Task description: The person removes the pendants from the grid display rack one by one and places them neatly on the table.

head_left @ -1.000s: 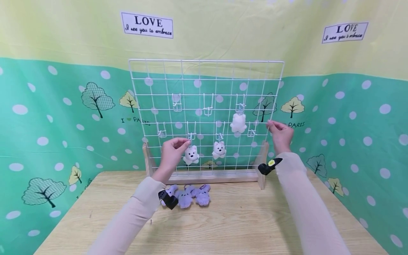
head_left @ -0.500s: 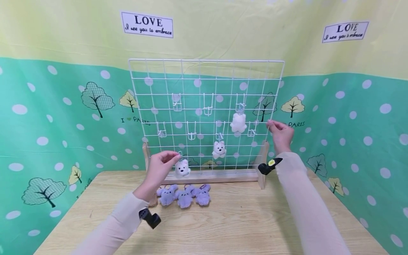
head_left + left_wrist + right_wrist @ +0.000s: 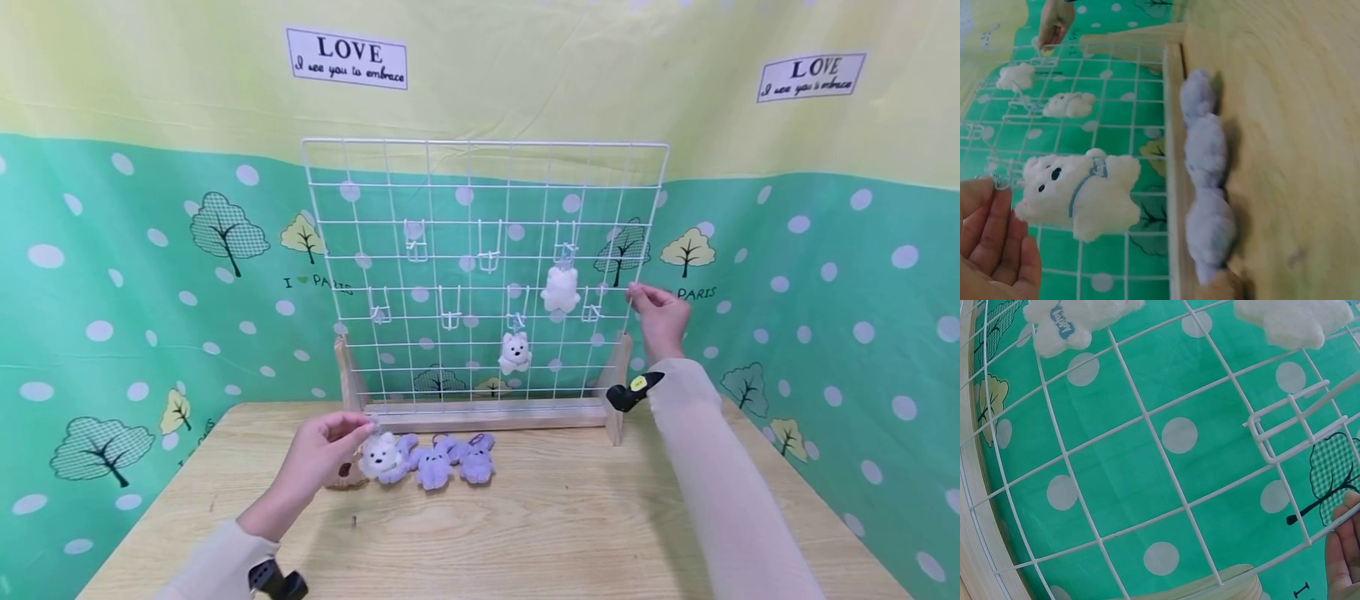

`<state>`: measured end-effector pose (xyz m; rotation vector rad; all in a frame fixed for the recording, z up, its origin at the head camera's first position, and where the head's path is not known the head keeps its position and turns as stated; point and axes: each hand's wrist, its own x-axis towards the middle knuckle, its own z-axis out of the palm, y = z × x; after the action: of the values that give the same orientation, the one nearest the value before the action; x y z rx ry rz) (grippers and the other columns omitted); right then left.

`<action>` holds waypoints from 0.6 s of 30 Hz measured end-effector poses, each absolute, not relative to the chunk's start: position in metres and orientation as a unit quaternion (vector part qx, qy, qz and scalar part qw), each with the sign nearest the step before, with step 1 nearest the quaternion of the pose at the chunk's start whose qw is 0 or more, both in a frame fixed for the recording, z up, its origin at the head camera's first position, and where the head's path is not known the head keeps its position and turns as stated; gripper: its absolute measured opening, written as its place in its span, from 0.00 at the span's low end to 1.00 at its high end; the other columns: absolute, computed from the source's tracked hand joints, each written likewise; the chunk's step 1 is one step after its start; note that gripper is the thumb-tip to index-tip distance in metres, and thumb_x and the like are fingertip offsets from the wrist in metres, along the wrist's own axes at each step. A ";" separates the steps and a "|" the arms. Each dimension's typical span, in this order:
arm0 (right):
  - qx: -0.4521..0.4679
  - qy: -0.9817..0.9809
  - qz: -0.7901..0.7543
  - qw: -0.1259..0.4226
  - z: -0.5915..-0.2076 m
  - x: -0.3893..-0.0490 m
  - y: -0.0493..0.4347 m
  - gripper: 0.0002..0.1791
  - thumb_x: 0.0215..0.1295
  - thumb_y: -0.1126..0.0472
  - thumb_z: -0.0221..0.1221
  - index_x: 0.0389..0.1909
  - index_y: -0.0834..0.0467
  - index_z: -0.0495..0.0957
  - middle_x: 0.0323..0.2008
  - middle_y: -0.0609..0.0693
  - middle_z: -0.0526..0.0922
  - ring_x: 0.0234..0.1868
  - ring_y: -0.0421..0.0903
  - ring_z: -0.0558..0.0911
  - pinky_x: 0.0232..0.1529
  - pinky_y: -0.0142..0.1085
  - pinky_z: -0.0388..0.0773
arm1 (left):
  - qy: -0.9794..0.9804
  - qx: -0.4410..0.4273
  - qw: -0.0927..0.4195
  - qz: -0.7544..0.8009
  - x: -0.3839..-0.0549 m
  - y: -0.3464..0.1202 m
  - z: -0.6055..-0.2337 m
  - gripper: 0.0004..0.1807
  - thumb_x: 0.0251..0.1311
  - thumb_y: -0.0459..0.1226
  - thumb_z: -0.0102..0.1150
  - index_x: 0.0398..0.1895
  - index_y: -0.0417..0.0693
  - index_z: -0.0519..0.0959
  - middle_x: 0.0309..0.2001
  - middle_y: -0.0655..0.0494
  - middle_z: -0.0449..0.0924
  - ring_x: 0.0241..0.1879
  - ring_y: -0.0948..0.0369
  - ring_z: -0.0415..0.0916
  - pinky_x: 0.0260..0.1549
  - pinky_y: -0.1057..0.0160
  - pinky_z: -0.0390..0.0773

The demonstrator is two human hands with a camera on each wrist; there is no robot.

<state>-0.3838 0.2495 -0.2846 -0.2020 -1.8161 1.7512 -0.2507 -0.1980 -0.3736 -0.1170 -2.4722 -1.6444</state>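
Observation:
My left hand [image 3: 318, 454] pinches the metal ring of a white plush bear keychain [image 3: 381, 454], which hangs low over the table in front of the rack. In the left wrist view the keychain's blue strap shows across its body. Fingers and thumb of my right hand [image 3: 662, 321] grip the right side wire of a white wire grid rack [image 3: 487, 143]. Two more white plush keychains hang on its hooks, one upper right [image 3: 561, 290] facing away and one lower middle [image 3: 516, 353] facing forward.
Lilac plush keychains [image 3: 433, 468] lie in a row on the wooden table [image 3: 525, 533], one partly behind the held bear. A brown item [image 3: 345, 477] is mostly hidden by my left hand. Several bare hooks [image 3: 489, 260] sit on the grid, which stands in a wooden base [image 3: 495, 412].
My left hand has taken the white plush keychain off a lower hook and carried it down and left, to just above the lilac row. The right hand stays on the rack's edge.

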 end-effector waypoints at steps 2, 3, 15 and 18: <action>-0.077 -0.683 0.662 0.298 -0.284 -0.384 0.250 0.22 0.56 0.47 0.63 0.48 0.56 0.81 0.39 0.44 0.85 0.43 0.38 0.82 0.57 0.35 0.72 | -0.832 -0.035 0.073 -0.549 -0.246 -0.206 -0.380 0.14 0.59 0.39 0.62 0.42 0.37 0.80 0.37 0.51 0.84 0.32 0.65 0.76 0.30 0.68 0.78; -0.077 -0.683 0.663 0.298 -0.284 -0.384 0.251 0.22 0.56 0.46 0.63 0.47 0.56 0.82 0.39 0.44 0.85 0.44 0.38 0.82 0.57 0.35 0.72 | -0.832 -0.036 0.067 -0.550 -0.244 -0.210 -0.384 0.14 0.60 0.39 0.62 0.42 0.36 0.80 0.37 0.51 0.84 0.32 0.65 0.77 0.31 0.68 0.78; -0.072 -0.673 0.675 0.293 -0.284 -0.386 0.251 0.22 0.56 0.48 0.64 0.48 0.56 0.81 0.40 0.46 0.85 0.43 0.38 0.82 0.56 0.34 0.73 | -0.848 -0.065 0.005 -0.526 -0.220 -0.250 -0.421 0.13 0.58 0.36 0.62 0.40 0.34 0.79 0.38 0.50 0.83 0.35 0.68 0.78 0.39 0.70 0.77; -0.070 -0.670 0.678 0.294 -0.285 -0.386 0.250 0.21 0.56 0.49 0.64 0.47 0.56 0.81 0.39 0.45 0.85 0.43 0.38 0.82 0.56 0.34 0.73 | -0.848 -0.089 -0.015 -0.522 -0.217 -0.257 -0.427 0.15 0.58 0.37 0.62 0.40 0.32 0.79 0.38 0.49 0.83 0.35 0.68 0.78 0.38 0.70 0.78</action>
<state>-0.3856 0.2503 -0.2846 -0.1870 -1.7839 1.8046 -0.2172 -0.2570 -0.4273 -0.2821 -2.6916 -1.6555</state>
